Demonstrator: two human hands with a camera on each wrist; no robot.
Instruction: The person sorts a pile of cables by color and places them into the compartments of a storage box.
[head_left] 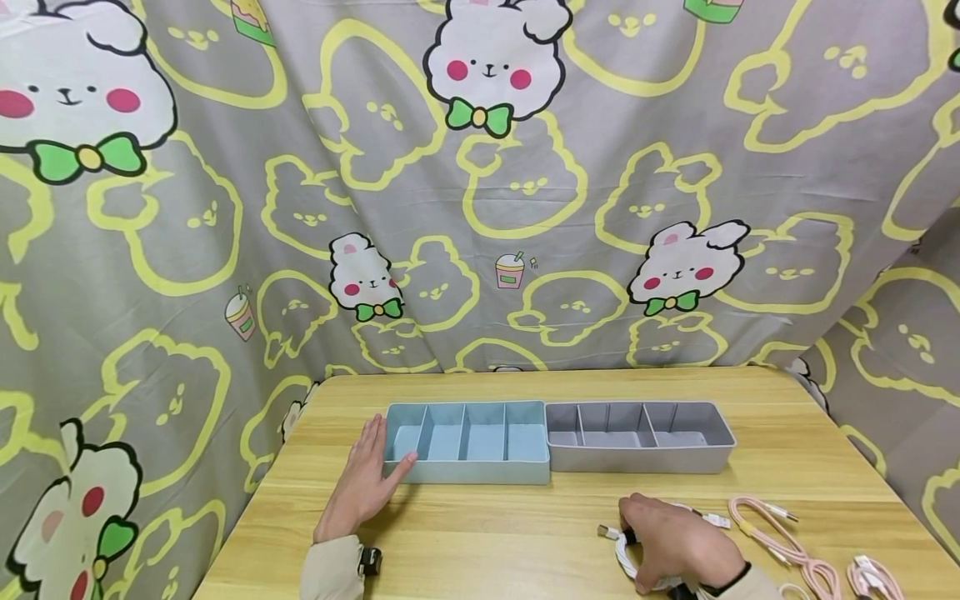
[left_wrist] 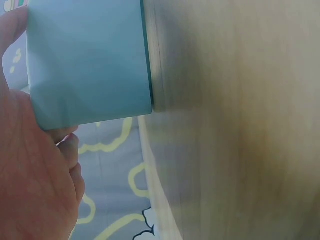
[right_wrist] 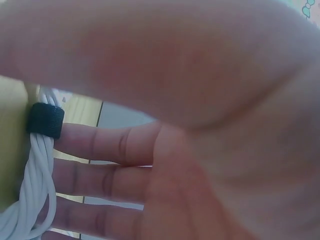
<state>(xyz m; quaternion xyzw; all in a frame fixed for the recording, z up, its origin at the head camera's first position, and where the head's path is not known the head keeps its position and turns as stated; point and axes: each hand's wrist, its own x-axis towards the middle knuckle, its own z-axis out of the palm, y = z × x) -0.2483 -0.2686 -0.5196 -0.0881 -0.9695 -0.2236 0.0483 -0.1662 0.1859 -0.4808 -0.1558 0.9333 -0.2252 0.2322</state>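
My left hand (head_left: 365,481) rests at the left end of a light blue drawer organizer (head_left: 476,473). Its straight fingers lie along the end wall, and the thumb touches the front rim. In the left wrist view, a corner of the blue organizer (left_wrist: 90,65) sits between thumb and fingers. At the front right, my right hand (head_left: 678,542) holds a coiled white charging cable (head_left: 622,557) between fingers and thumb. In the right wrist view, a black strap (right_wrist: 46,121) binds the white strands, and the fingertips are hidden behind them.
A grey divided organizer (head_left: 637,460) stands end to end with the blue one. Pink cables (head_left: 776,537) lie on the table right of my right hand, with another pink coil (head_left: 873,579) near the front right edge. A patterned curtain (head_left: 480,217) hangs behind the wooden table (head_left: 480,533).
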